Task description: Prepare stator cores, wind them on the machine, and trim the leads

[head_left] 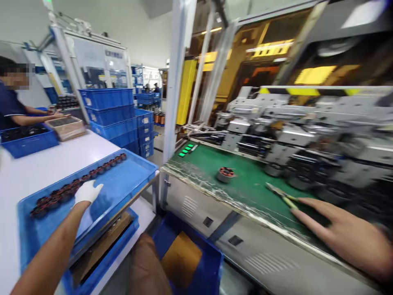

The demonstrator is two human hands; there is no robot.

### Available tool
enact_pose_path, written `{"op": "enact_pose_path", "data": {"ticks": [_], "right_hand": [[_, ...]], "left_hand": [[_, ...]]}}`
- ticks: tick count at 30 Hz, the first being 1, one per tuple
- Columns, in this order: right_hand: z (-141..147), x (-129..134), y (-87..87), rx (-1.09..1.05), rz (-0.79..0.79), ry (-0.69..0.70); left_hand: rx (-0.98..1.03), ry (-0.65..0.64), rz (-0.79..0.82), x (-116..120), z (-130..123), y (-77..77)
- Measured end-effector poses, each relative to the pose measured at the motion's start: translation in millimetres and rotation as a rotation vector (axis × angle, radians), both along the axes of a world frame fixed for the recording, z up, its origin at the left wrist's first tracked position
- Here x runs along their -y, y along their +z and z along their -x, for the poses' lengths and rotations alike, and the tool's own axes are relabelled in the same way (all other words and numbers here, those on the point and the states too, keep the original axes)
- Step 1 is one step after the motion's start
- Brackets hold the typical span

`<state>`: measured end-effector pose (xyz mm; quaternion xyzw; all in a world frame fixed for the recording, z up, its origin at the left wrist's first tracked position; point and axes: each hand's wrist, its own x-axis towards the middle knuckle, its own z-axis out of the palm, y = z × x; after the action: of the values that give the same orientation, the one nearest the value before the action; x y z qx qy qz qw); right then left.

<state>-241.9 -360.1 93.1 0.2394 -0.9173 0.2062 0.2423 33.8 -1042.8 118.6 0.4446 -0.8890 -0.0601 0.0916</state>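
Observation:
My left hand point(87, 192), in a white glove, is over the blue tray point(123, 180), against a row of wound motor stators point(66, 190) with black and copper-red tops. Its thumb stands apart from the fingers; I see nothing held in it. My bare right hand point(344, 229) has thumb and forefinger at the yellow-green handles of the pliers point(281, 193), gripping them. The pliers' jaws point left over the green bench mat point(245, 196). A single stator point(226, 174) sits on the mat, left of the pliers.
Machine fixtures point(294, 139) line the back of the green bench. A white frame post point(176, 82) rises between bench and table. Stacked blue crates point(107, 106) stand behind the tray. A blue bin point(211, 262) is below. At far left a person point(12, 102) handles a box point(67, 127).

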Motion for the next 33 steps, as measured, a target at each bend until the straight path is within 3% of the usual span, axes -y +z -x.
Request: {"op": "enact_pose_path", "data": {"ticks": [4, 7, 11, 13, 15, 18, 22, 24, 26, 29, 33], "right_hand": [[-21, 30, 35.6, 0.069, -0.044, -0.015], [-29, 35, 45.9, 0.073, -0.050, -0.015], [-34, 34, 48.5, 0.065, -0.041, -0.025], [-34, 35, 49.9, 0.058, -0.034, -0.018], [-33, 35, 52.2, 0.048, -0.022, -0.006], [-32, 32, 57.9, 0.030, 0.022, 0.003], [-57, 40, 69.3, -0.087, 0.209, 0.064], [-88, 58, 74.2, -0.047, 0.383, 0.258], [-125, 81, 77.9, 0.179, 0.482, 0.518], [-169, 112, 81.7, 0.468, 0.451, 0.712], [-183, 124, 85.6, 0.376, 0.319, 0.805]], "left_hand": [[-0.216, -0.426, 0.116, -101, 80, 54.2], [-0.333, -0.845, 0.029, -195, 141, 82.9], [-0.233, -1.127, -0.100, -288, 211, 95.6], [-0.198, -1.199, -0.142, -314, 234, 97.2], [-0.203, -1.223, -0.154, -331, 241, 99.2], [-0.260, -1.220, -0.141, -345, 213, 99.4], [-0.366, -1.236, -0.127, -352, 127, 78.2], [-0.376, -1.244, -0.117, -355, 86, 59.1], [-0.331, -1.284, -0.126, -359, 56, 41.6], [-0.294, -1.315, -0.159, -361, 33, 27.1], [-0.360, -1.307, -0.185, -357, 27, 26.8]]}}
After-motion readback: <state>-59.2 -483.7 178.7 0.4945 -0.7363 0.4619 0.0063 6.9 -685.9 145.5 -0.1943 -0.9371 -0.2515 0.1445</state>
